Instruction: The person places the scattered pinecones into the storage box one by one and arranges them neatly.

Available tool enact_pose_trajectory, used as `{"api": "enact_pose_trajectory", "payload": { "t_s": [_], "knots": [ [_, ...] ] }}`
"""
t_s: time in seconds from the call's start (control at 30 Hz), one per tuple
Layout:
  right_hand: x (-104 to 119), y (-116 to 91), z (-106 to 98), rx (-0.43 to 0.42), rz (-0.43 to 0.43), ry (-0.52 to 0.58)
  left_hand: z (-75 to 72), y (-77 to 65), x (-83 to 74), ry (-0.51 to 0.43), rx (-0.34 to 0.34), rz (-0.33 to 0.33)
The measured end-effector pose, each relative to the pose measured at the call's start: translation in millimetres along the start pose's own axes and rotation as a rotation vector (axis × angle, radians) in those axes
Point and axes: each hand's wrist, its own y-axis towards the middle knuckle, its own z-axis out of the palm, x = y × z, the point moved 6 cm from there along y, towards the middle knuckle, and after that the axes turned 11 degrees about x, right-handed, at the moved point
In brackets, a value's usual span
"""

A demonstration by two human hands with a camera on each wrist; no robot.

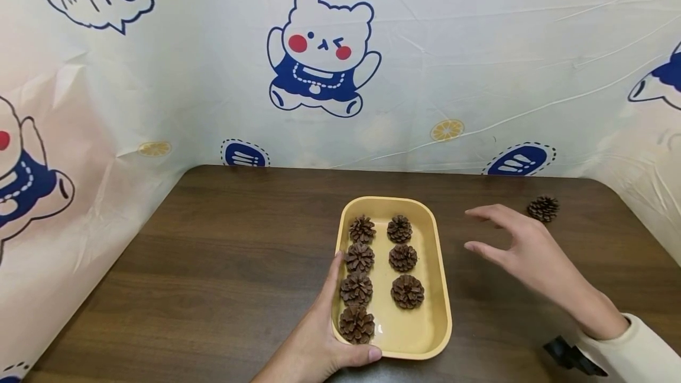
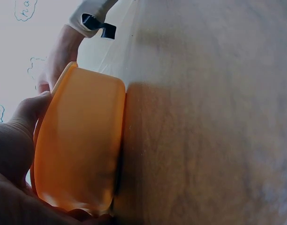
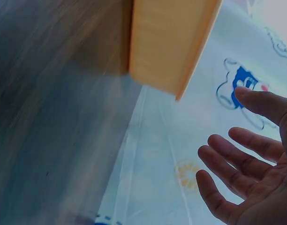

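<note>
A yellow rectangular tray [image 1: 407, 331] stands on the table with pine cones in two columns. Several line its left side, among them a near pine cone [image 1: 357, 324]; three stand on the right, the middle pine cone [image 1: 402, 257] between two others. My left hand [image 1: 321, 336] grips the tray's near left corner, thumb over the near rim and fingers along the left wall. To the right of the tray, my right hand [image 1: 524, 247] hovers with thumb and fingers spread apart, holding nothing. Just beyond it, a lone pine cone [image 1: 543, 208] lies on the table.
The dark brown wooden table [image 1: 223, 265] ends at the back against a pale printed cloth [image 1: 425, 28], which also hangs along both sides. A black strap [image 1: 571, 354] sits by the right sleeve [image 1: 633, 350].
</note>
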Motion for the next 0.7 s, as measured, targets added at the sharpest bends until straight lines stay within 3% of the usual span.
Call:
{"api": "enact_pose_trajectory", "payload": {
  "t_s": [0.27, 0.7],
  "knots": [
    [-31.6, -2.0, -4.0, 0.019, 0.101, -0.009, -0.3, -0.1, 0.3, 0.013, -0.001, 0.001],
    [-81.0, -4.8, -13.2, 0.038, 0.258, -0.018, 0.3, 1.9, 0.4, -0.046, 0.028, 0.017]
  ]
}}
